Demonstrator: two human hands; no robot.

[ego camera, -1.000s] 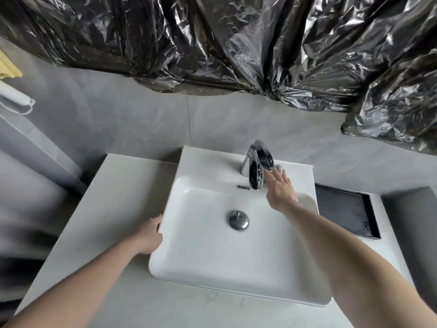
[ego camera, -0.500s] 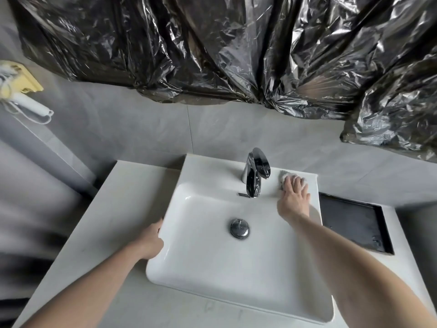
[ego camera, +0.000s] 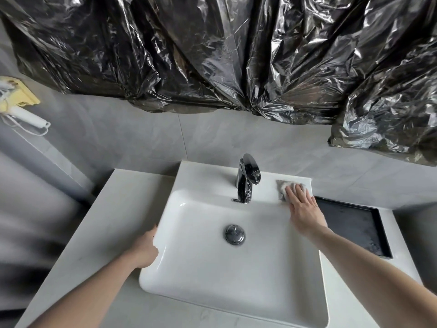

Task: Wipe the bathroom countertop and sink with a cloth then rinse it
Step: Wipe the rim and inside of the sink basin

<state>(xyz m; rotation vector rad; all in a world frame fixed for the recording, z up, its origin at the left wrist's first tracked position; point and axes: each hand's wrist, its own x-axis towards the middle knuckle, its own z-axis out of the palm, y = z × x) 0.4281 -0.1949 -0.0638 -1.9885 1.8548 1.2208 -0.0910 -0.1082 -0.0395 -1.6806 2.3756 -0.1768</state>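
Note:
A white rectangular sink (ego camera: 208, 176) sits on a pale countertop (ego camera: 113, 209), with a chrome faucet (ego camera: 247, 178) at its back and a chrome drain plug (ego camera: 234, 234) in the basin. My right hand (ego camera: 303, 209) lies flat, fingers together, pressing a small grey cloth (ego camera: 282, 187) onto the sink's back ledge to the right of the faucet. My left hand (ego camera: 145, 248) rests against the sink's left outer wall, fingers curled around its edge. Most of the cloth is hidden under my fingers.
A black tray (ego camera: 354, 226) lies on the countertop right of the sink. Crumpled black plastic sheeting (ego camera: 212, 55) covers the wall above. A white hair dryer on a yellow holder (ego camera: 21, 100) hangs at the left. Grey tiled wall behind.
My right hand slid with the cloth from beside the faucet rightward along the back ledge toward the sink's right corner. The view shifted a little; my left hand stayed on the sink's left side.

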